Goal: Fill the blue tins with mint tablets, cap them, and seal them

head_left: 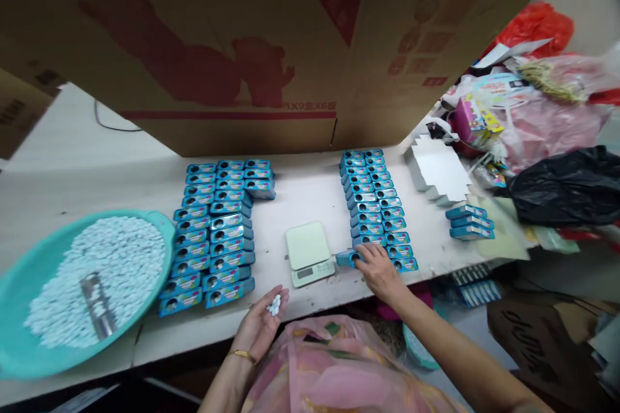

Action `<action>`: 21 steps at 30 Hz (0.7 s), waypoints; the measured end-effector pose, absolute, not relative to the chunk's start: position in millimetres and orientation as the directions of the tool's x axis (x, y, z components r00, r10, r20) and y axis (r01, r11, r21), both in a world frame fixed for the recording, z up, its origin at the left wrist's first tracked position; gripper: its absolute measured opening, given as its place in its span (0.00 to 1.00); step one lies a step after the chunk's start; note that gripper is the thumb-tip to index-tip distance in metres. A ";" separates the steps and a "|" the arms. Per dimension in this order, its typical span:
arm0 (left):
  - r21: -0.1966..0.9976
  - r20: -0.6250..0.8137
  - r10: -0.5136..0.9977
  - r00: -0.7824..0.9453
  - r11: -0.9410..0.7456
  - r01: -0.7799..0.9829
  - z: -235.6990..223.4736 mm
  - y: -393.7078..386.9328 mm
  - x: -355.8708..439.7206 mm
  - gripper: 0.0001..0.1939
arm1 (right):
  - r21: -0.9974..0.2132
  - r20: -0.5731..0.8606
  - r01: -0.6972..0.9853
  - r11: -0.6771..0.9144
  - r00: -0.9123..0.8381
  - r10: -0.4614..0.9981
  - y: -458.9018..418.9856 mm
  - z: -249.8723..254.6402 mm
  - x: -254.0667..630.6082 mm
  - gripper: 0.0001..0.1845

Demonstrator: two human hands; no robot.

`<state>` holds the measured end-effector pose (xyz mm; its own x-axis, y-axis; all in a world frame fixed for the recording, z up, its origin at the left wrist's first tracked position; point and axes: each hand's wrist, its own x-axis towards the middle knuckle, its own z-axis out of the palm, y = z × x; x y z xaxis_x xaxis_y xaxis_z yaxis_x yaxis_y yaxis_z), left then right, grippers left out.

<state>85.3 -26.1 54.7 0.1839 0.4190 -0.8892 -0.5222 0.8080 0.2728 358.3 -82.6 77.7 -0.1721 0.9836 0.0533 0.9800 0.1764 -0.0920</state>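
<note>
My left hand point(261, 317) is cupped palm up at the table's front edge, with several small pale tablets point(274, 304) lying in it. My right hand point(378, 269) grips a small blue box point(345, 259) at the front of the right-hand rows. Between the hands sits a pale green digital scale point(308, 246) with nothing on its plate. Right-hand rows of blue boxes point(364, 206) stand beside my right hand. More rows of blue boxes point(230, 232) stand left of the scale. A turquoise basin point(167, 239) holds a heap of pale tablets point(130, 251) and a clear scoop point(98, 303).
A large cardboard box point(271, 132) stands along the back of the table. At the right are a white cut carton point(438, 166), a few blue boxes point(469, 222) and piled plastic bags point(562, 122). More blue boxes point(479, 292) lie below table level.
</note>
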 end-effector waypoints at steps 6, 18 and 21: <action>0.191 -0.868 0.432 0.244 0.745 -0.639 61.7 -31.5 85.3 0.12 | -0.132 0.003 0.906 0.402 -0.405 0.914 -21.1 85.0 295.8 0.09; 0.157 -0.840 0.460 0.287 0.712 -0.684 56.6 -48.4 68.4 0.12 | -0.333 -0.043 0.747 0.576 -0.622 0.782 -58.1 69.9 204.2 0.13; 0.143 -0.856 0.431 0.284 0.727 -0.671 56.7 -54.2 67.7 0.13 | -0.359 -0.055 0.716 0.599 -0.657 0.752 -61.9 67.8 191.3 0.13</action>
